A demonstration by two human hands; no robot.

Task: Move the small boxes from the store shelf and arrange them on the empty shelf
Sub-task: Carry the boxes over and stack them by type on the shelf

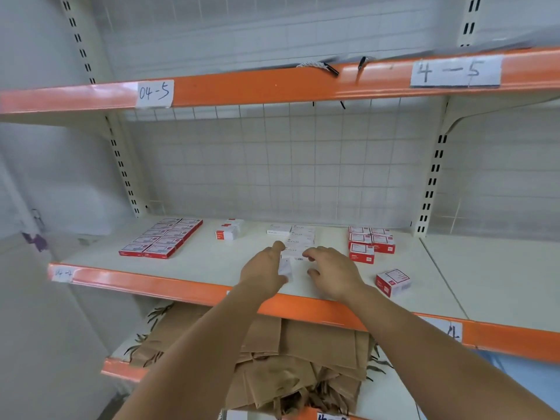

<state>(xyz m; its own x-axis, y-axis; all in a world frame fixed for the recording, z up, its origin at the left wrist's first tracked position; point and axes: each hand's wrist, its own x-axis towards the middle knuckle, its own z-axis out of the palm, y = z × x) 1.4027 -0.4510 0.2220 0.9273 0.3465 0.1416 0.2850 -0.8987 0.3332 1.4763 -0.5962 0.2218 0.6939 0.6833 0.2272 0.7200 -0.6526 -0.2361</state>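
On the middle shelf [212,262] lie several groups of small boxes. A flat block of red-and-white boxes [162,237] sits at the left, a small white-and-red pile [228,231] beside it, white boxes [295,236] in a column at the centre, and red-and-white boxes [370,242] at the right. One red-and-white box [393,281] stands alone near the front right. My left hand [265,269] holds a small white box [285,269] at the front of the white column. My right hand [331,271] hovers next to it with fingers curled and nothing in them.
The orange-edged shelf above [272,86] carries labels "04-5" and "4-5" and a cord [318,66]. Brown paper bags [288,353] fill the shelf below. A wire grid [288,165] backs the shelves, with slotted uprights at left and right.
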